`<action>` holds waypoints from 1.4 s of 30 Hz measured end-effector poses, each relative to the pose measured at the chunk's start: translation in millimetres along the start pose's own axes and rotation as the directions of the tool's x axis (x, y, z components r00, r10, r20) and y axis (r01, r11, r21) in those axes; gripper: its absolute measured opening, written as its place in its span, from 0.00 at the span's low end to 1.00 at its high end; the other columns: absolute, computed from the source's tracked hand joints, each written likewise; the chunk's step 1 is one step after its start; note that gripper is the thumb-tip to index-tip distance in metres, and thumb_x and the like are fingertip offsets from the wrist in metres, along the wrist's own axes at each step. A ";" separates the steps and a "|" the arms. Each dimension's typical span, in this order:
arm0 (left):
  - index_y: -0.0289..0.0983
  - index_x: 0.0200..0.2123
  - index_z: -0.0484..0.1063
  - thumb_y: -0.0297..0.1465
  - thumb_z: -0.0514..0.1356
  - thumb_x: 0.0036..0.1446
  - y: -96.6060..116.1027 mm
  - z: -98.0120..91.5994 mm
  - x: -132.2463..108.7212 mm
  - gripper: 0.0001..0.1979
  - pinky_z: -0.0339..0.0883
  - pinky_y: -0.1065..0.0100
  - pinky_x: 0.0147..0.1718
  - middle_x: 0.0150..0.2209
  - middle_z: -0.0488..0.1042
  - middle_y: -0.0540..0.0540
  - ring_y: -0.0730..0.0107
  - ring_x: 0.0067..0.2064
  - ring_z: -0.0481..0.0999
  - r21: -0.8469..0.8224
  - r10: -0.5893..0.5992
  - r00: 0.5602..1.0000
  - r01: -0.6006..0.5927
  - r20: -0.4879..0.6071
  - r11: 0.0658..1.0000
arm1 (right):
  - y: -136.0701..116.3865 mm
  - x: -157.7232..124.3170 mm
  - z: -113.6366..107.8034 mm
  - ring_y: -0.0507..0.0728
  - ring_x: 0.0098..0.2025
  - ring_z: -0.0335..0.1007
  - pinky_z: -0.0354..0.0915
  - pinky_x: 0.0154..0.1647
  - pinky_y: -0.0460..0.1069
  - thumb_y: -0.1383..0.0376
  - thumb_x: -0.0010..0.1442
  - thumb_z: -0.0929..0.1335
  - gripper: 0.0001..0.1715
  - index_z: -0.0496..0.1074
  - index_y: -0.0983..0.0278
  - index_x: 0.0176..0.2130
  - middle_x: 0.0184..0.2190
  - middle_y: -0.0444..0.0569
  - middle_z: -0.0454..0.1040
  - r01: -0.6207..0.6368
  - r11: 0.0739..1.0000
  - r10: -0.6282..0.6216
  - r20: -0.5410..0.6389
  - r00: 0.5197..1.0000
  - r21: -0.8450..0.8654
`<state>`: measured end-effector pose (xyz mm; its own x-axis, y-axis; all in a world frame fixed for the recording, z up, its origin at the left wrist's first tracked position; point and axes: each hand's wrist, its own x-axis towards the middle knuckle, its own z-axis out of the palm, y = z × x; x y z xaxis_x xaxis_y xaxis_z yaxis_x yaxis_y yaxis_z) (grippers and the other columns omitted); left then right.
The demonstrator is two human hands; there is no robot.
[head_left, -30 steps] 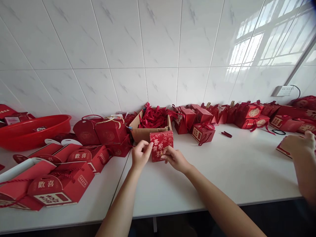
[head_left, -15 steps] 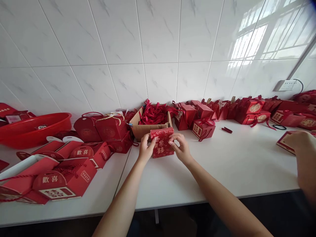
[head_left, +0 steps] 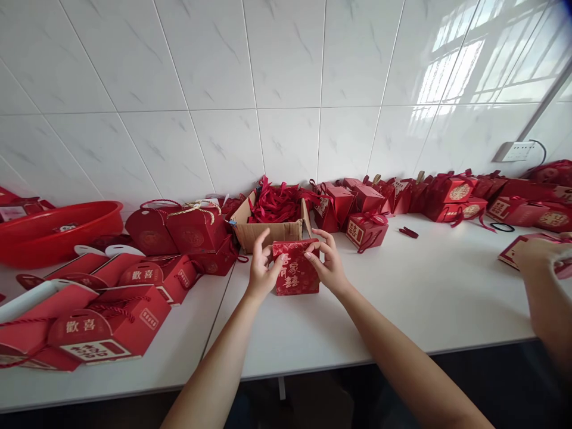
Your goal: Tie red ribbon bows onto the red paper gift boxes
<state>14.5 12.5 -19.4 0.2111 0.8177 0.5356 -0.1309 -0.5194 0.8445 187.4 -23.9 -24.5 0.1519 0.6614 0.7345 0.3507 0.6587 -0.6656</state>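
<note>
A small red paper box [head_left: 297, 273] with gold characters stands on the white table [head_left: 402, 298], in front of me. My left hand [head_left: 261, 271] grips its left side, fingers curled round the edge. My right hand [head_left: 328, 262] holds its right side, with fingers over the top edge. Just behind the small red paper box sits a cardboard box [head_left: 268, 229] full of red ribbons [head_left: 277, 205].
Red gift boxes with handles [head_left: 111, 298] crowd the left side, next to a red plastic basin [head_left: 58, 229]. More red boxes [head_left: 447, 193] line the wall to the right. Another person's hand [head_left: 536, 262] works at the far right edge. A wall socket [head_left: 509, 152] sits on the tiles.
Both hands shifted from the box's lower corners up to its sides and top edge, and the box has come slightly nearer to me. The other person's hand stays at the right.
</note>
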 end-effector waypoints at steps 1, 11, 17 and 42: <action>0.40 0.53 0.60 0.35 0.62 0.54 0.2 -0.2 0.2 0.25 0.68 0.68 0.43 0.44 0.74 0.43 0.69 0.41 0.75 0.032 0.001 1.000 -0.001 0.003 0.999 | -0.7 -0.5 0.7 0.57 0.46 0.66 0.65 0.48 0.54 0.58 0.60 0.67 0.12 0.70 0.64 0.31 0.54 0.55 0.60 0.008 1.000 -0.008 0.004 1.000 -0.008; 0.37 0.40 0.69 0.37 0.62 0.54 5.7 -0.3 0.4 0.12 0.66 0.71 0.40 0.39 0.74 0.47 0.70 0.40 0.74 -0.026 -0.110 0.989 0.113 0.097 0.993 | -2.2 -8.5 9.7 0.63 0.58 0.57 0.60 0.54 0.59 0.61 0.61 0.67 0.08 0.72 0.63 0.33 0.55 0.55 0.60 0.133 0.969 -0.152 -0.075 0.986 -0.206; 0.37 0.32 0.66 0.35 0.64 0.53 5.3 -2.5 -1.9 0.10 0.63 0.74 0.34 0.29 0.73 0.52 0.75 0.32 0.70 -0.129 -0.181 0.968 0.205 0.175 0.970 | -7.5 -8.1 6.6 0.62 0.56 0.59 0.61 0.53 0.60 0.63 0.61 0.67 0.07 0.72 0.62 0.33 0.55 0.55 0.62 0.208 0.949 -0.228 -0.056 0.972 -0.237; 0.39 0.28 0.69 0.38 0.61 0.53 -0.5 56.5 -37.7 0.09 0.53 0.60 0.36 0.27 0.70 0.46 0.62 0.34 0.66 0.730 0.450 0.783 -0.595 0.430 0.337 | -12.9 4.4 -1.4 0.49 0.25 0.62 0.62 0.27 0.44 0.51 0.51 0.72 0.22 0.64 0.65 0.26 0.22 0.42 0.67 -0.300 0.944 0.328 -0.364 0.871 0.135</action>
<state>61.3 -32.2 -40.2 0.5233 0.2995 0.7978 0.5373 -0.8426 -0.0361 184.8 -29.9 -12.5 0.5842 0.6621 0.4695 0.1614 0.4722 -0.8666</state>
